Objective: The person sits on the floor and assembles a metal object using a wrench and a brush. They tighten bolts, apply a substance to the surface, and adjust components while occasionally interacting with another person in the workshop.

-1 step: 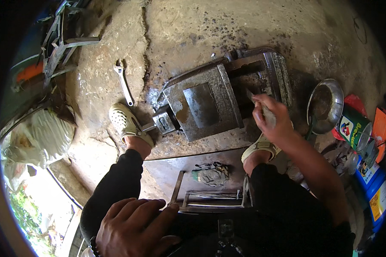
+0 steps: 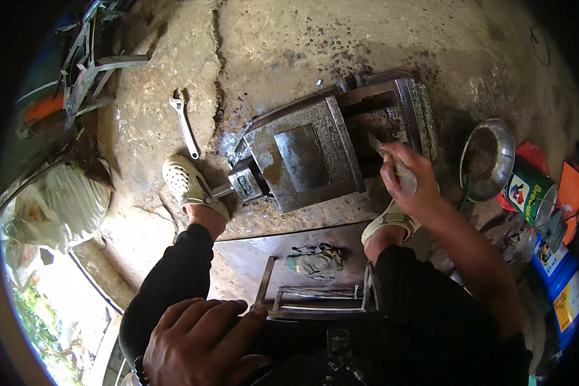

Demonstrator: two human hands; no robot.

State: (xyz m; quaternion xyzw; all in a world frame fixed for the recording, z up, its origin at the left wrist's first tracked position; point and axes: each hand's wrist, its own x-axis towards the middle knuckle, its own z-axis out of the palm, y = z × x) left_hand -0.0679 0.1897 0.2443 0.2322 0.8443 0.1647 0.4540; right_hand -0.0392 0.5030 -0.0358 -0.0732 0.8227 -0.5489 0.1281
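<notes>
My right hand is closed around a small flat-bladed tool, like a scraper. Its tip points into the dark, greasy recess of a heavy metal machine part on the floor. A thick metal block with a smooth, shiny rectangular face covers the left portion of that part. To its left, a smaller square metal block with a short rod sits close to my left shoe. My left hand rests on my lap, fingers stretched out, holding nothing.
An adjustable wrench lies left of the machine part. On the right stand a metal bowl, a green can and blue containers. A rag lies between my feet. White plastic sacking and a wooden frame are leftward.
</notes>
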